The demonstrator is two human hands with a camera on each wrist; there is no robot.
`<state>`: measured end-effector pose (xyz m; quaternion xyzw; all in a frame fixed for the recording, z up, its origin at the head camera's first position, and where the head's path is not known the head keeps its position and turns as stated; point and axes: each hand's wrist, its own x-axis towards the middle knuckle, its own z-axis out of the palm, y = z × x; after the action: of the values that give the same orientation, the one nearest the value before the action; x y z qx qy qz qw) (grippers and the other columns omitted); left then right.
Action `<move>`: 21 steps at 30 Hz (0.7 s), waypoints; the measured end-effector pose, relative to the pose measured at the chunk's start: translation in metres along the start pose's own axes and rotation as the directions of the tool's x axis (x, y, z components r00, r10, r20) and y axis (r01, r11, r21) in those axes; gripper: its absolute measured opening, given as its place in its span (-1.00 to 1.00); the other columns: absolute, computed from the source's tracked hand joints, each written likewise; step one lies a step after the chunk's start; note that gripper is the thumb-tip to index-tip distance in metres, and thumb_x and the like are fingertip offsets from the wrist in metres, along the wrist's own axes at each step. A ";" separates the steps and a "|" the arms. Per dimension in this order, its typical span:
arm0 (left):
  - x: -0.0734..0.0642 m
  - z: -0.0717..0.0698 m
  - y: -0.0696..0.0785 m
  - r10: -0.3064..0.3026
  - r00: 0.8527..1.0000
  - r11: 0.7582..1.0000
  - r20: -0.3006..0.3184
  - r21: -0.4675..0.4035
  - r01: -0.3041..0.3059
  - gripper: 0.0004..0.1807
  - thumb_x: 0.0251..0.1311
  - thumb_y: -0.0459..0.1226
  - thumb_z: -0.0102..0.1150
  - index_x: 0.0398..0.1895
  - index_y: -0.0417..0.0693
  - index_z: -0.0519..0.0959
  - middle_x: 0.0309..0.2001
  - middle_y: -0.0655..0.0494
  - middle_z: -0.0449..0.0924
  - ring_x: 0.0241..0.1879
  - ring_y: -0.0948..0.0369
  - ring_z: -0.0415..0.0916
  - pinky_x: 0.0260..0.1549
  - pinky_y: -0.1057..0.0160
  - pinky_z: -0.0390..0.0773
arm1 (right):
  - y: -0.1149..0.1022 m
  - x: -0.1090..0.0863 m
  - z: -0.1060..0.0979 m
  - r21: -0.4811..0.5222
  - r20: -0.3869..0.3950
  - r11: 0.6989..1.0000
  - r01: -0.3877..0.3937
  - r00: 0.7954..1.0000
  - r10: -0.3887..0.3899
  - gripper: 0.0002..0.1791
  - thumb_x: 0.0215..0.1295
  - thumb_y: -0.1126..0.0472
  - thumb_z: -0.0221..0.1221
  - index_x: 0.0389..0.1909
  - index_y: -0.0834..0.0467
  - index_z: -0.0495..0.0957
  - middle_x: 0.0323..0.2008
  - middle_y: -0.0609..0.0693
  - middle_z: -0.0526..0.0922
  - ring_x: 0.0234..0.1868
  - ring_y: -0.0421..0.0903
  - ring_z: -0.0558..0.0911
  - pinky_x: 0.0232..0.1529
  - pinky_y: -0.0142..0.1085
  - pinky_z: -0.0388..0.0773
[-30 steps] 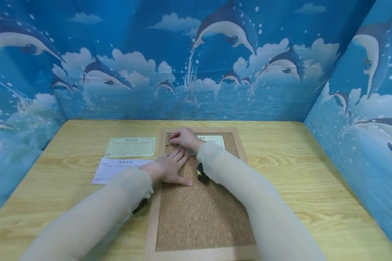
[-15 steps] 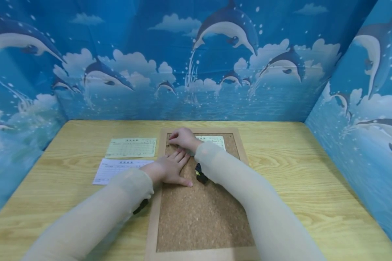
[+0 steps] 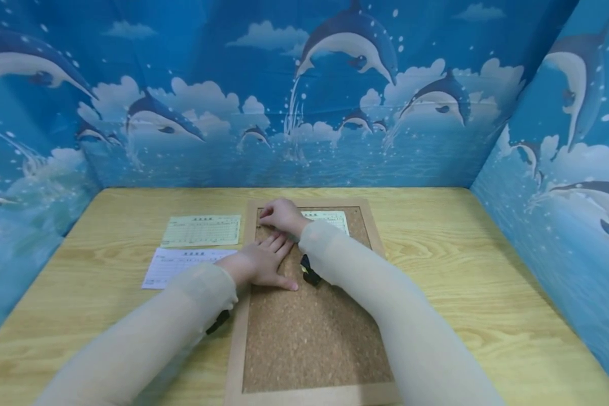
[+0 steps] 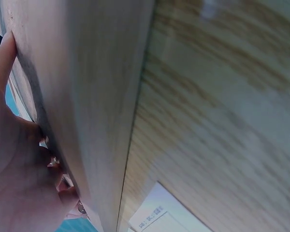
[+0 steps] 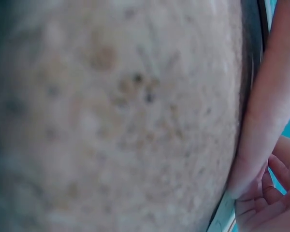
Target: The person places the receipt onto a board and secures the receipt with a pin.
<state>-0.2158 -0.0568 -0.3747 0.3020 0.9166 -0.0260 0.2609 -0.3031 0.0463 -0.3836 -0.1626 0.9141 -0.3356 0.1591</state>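
A wood-framed cork board [image 3: 317, 332] lies on the table. On its upper part is a pale green printed slip [image 3: 330, 217], half hidden by my right arm. My left hand [image 3: 266, 262] rests on the board with fingers spread, its fingertips close to the slip's lower edge. Beyond it, my right hand [image 3: 284, 216] bends over the board's upper left corner. Thumb and forefinger pinch something tiny there, seemingly a pin; the fingers mostly hide it. In the right wrist view, my right hand [image 5: 273, 205] has curled fingers beside the slip's edge [image 5: 223, 212].
Left of the board lie another green slip [image 3: 201, 231] and a white slip [image 3: 182, 268], the latter partly under my left forearm. Dolphin-printed blue curtains [image 3: 198, 152] stand at the table's back and sides. Wood-grain tabletop [image 3: 446, 248] extends right of the board.
The hands keep nearly the same places and poses. My right hand and forearm shift very slightly left, and the whole view moves a little.
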 end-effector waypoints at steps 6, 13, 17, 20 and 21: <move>0.000 0.000 -0.001 -0.005 1.000 1.000 0.000 0.005 0.005 0.18 -0.01 0.47 -0.19 0.47 -0.01 -0.35 0.46 0.02 -0.54 0.42 0.09 -0.51 0.31 -0.06 -0.13 | -0.002 -0.001 0.000 -0.010 -0.001 1.000 -0.004 1.000 0.004 -0.80 0.31 0.15 0.15 -0.13 0.11 0.63 -0.15 -0.05 0.62 -0.13 -0.15 0.55 -0.14 -0.30 0.49; -0.001 -0.001 0.000 0.004 1.000 1.000 -0.002 -0.003 -0.004 0.16 0.02 0.44 -0.15 0.47 -0.03 -0.33 0.46 0.01 -0.53 0.42 0.07 -0.51 0.31 -0.06 -0.13 | -0.001 -0.001 0.000 0.026 0.000 1.000 -0.007 1.000 0.007 -0.80 0.31 0.18 0.15 -0.12 0.12 0.63 -0.16 -0.05 0.62 -0.16 -0.16 0.56 -0.16 -0.34 0.50; -0.001 -0.001 0.001 0.001 1.000 1.000 0.000 -0.008 -0.001 0.16 0.02 0.44 -0.15 0.47 -0.02 -0.34 0.46 0.01 -0.53 0.42 0.07 -0.51 0.31 -0.06 -0.13 | -0.003 -0.003 0.000 0.018 -0.006 1.000 -0.006 1.000 0.006 -0.81 0.30 0.17 0.16 -0.14 0.12 0.62 -0.18 -0.06 0.62 -0.18 -0.17 0.56 -0.17 -0.34 0.50; -0.001 -0.001 0.001 -0.002 1.000 1.000 0.004 -0.006 0.002 0.16 0.01 0.45 -0.16 0.47 0.00 -0.36 0.46 0.02 -0.54 0.42 0.08 -0.51 0.31 -0.05 -0.13 | -0.004 -0.004 0.000 0.006 -0.011 1.000 -0.003 1.000 0.003 -0.83 0.29 0.15 0.17 -0.17 0.11 0.63 -0.21 -0.07 0.62 -0.20 -0.17 0.56 -0.18 -0.34 0.50; -0.001 -0.001 0.001 -0.004 1.000 1.000 0.005 -0.004 0.004 0.16 0.01 0.45 -0.17 0.47 0.01 -0.37 0.46 0.03 -0.55 0.42 0.08 -0.51 0.32 -0.05 -0.14 | -0.004 -0.004 0.000 0.002 -0.013 1.000 -0.002 1.000 0.003 -0.83 0.29 0.15 0.17 -0.18 0.11 0.63 -0.22 -0.07 0.62 -0.21 -0.18 0.56 -0.18 -0.34 0.50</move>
<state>-0.2156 -0.0563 -0.3733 0.2997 0.9165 -0.0251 0.2638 -0.2987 0.0449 -0.3803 -0.1591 0.9151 -0.3372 0.1537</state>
